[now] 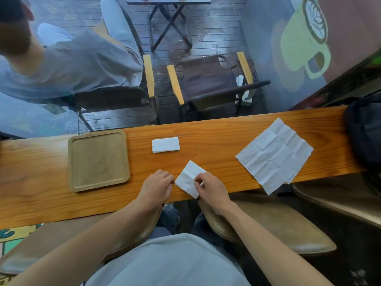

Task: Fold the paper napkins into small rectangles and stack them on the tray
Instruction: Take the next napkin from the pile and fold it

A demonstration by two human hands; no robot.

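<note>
At the left of the wooden counter (216, 131) sits a square wooden tray (72, 162), with nothing on it. Right of it, toward the counter's far edge at centre frame, lies a folded napkin (166, 144), a small white rectangle, apart from both hands.

Below that, near the counter's front edge, the left hand (157, 185) rests knuckles-up on the wood, fingers curled under, their tips just at the left corner of a half-folded napkin (188, 178); whether they actually pinch the paper cannot be told. The napkin lies tilted, one crease showing across it. The right hand (211, 189) pinches its right edge between thumb and curled fingers.

Further right, well apart, a stack of unfolded napkins (275, 154) lies spread flat and creased, its lower corner overhanging the counter's front edge. At the far right edge sits a dark bag (365, 129).
</note>
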